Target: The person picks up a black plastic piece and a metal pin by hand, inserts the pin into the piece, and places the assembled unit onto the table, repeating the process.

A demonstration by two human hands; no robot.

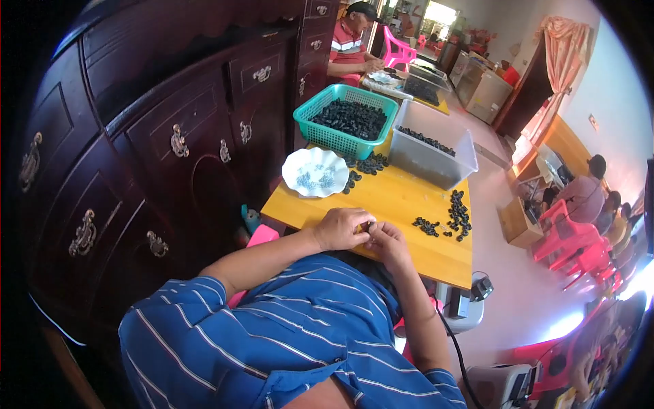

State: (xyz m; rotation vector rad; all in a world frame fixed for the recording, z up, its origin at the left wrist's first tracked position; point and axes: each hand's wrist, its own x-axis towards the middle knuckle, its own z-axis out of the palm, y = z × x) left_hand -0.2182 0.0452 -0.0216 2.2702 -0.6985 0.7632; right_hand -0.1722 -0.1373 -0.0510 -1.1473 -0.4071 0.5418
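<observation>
Over the near edge of the yellow table (393, 202), my left hand (341, 228) and my right hand (391, 245) meet at the fingertips. Between them they pinch one small black part (369, 225), mostly covered by the fingers. Ahead of my left hand sits a white plate (315, 172) with a scalloped rim and blue pattern. Small black parts (372, 163) lie in a pile beside it. To the right of my right hand, a small cluster of black parts (426, 226) and a longer heap (459, 214) rest near the table's right edge.
A green plastic basket (327, 130) full of black parts stands at the back, beside a translucent plastic bin (434, 163) holding more. Dark wooden cabinets (168, 107) line the left. Another person (352, 43) works at a farther table; several people sit at right near pink chairs (567, 232).
</observation>
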